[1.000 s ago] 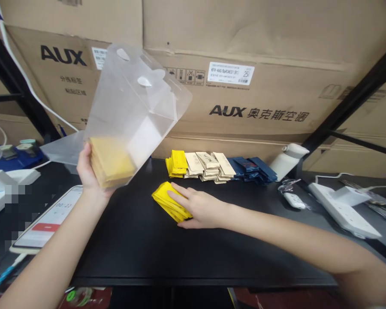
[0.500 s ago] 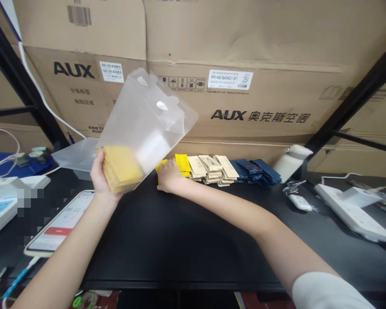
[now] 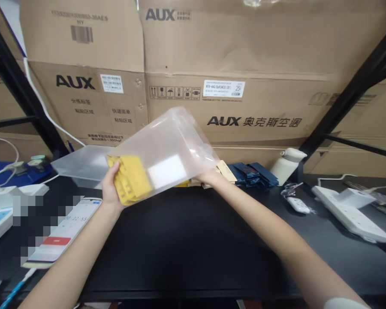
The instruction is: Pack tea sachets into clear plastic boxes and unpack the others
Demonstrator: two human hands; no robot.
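The left hand [image 3: 112, 191] curls around the eight-o'clock corner of one translucent bag [image 3: 157, 150], gripping it; inside are several yellow packets [image 3: 135, 178], overlapping too much to count. The right hand [image 3: 209, 177] is partly hidden at the bag's three-o'clock end, its grip unclear. From the bag, one phone [image 3: 73, 225] lies at eight o'clock, one bottle [image 3: 289, 166] at three.

Left hand [image 3: 112, 189] clasping a tilted frosted bag [image 3: 162, 143] — yellow packets [image 3: 133, 180] inside, right hand [image 3: 209, 175] at its other end — partly hidden, beige packets [image 3: 227, 172], blue packets [image 3: 262, 174] and white bottle [image 3: 287, 168] beyond, phone [image 3: 64, 234] at left, cartons [image 3: 260, 56] behind.
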